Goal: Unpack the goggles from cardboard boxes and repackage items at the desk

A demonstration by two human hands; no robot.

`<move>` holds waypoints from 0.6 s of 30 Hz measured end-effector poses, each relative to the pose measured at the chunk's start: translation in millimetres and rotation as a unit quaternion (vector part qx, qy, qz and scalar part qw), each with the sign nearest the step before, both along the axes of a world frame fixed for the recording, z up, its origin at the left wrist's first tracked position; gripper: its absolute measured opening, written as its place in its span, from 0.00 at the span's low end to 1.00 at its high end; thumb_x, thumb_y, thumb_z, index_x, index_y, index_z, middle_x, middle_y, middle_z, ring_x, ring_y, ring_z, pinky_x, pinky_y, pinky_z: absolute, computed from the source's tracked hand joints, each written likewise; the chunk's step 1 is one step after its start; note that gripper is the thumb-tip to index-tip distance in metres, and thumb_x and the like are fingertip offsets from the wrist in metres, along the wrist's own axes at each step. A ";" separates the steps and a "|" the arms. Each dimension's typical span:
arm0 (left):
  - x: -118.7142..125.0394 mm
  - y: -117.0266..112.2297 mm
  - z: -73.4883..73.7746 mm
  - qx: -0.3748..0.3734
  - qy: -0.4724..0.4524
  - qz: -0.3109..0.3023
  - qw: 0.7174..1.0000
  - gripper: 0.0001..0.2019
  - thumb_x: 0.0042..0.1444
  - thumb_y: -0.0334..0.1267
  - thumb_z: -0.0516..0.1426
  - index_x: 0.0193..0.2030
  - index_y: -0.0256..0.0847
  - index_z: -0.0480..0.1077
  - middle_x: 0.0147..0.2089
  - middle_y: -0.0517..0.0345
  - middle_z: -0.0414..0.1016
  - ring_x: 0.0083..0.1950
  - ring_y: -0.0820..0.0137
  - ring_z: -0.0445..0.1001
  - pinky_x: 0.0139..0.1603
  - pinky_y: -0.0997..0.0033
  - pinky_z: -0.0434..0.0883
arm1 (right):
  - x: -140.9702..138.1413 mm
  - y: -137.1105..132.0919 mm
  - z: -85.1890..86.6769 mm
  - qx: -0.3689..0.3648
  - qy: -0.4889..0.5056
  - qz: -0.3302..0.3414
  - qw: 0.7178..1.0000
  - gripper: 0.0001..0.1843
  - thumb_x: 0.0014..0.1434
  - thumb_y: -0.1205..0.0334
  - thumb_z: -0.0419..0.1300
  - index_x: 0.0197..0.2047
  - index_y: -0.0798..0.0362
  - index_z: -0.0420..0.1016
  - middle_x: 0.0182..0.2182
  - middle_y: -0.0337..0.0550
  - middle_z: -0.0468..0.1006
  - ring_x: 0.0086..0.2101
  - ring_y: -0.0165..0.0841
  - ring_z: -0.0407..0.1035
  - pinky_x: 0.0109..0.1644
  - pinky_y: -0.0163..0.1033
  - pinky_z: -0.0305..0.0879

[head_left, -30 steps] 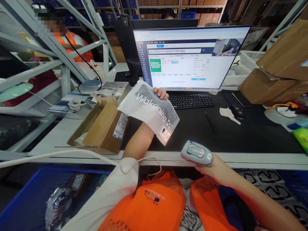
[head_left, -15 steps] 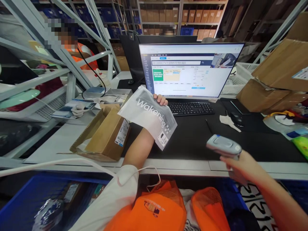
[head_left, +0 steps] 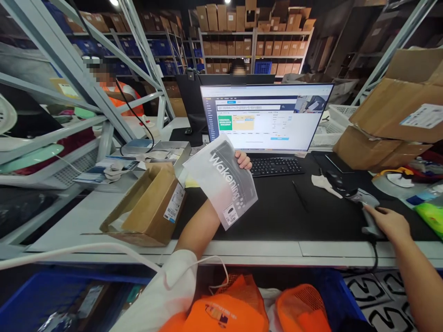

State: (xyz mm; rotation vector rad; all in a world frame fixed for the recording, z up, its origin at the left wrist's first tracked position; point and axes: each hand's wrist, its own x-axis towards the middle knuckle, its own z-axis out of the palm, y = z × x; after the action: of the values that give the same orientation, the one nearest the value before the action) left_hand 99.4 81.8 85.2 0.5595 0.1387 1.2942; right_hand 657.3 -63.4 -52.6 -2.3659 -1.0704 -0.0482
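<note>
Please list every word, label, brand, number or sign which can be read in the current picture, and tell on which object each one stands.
"Wakening": on the whitish bag in the left hand.
Too small or blurred to read reliably:
Bag's label.
Monitor screen text.
Open cardboard box label.
Upper right carton label.
Orange vest print.
Keyboard markings.
Label inside the blue crate.

On the flat, frosted white plastic bag over the black-topped bench, between front and back edges, stands "Wakening"; its small label is unreadable.
</note>
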 end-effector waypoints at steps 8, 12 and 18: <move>1.3 5.7 -13.8 0.006 -0.006 -0.011 1.000 0.22 0.72 0.44 0.39 0.28 0.42 0.61 0.24 0.61 0.49 0.22 0.72 0.50 0.26 0.72 0.58 | -90.1 12.8 5.4 0.102 -0.117 0.078 0.985 0.29 0.56 0.44 0.53 0.48 0.58 0.80 0.51 0.71 0.74 0.53 0.60 0.68 0.52 0.64 0.64; 3.0 9.2 -18.8 0.010 -0.005 -0.006 1.000 0.23 0.72 0.42 0.36 0.28 0.42 0.61 0.24 0.62 0.48 0.21 0.72 0.49 0.24 0.74 0.57 | -171.7 71.0 23.4 0.034 -0.100 0.281 0.954 0.23 0.63 0.53 0.54 0.51 0.63 0.77 0.50 0.62 0.76 0.54 0.47 0.70 0.63 0.51 0.64; -5.4 16.4 -16.8 0.010 0.002 0.035 0.999 0.22 0.72 0.44 0.39 0.28 0.42 0.60 0.24 0.62 0.50 0.20 0.73 0.48 0.23 0.74 0.58 | -243.7 158.6 31.6 -0.007 -0.115 0.351 0.929 0.23 0.68 0.49 0.60 0.60 0.55 0.71 0.57 0.51 0.71 0.55 0.42 0.68 0.61 0.56 0.66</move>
State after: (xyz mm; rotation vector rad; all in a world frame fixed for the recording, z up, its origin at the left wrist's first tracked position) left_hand 94.0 98.2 68.5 0.5796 0.1496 1.3642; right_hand 413.5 95.1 -21.0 -1.8848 -1.9755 -0.0570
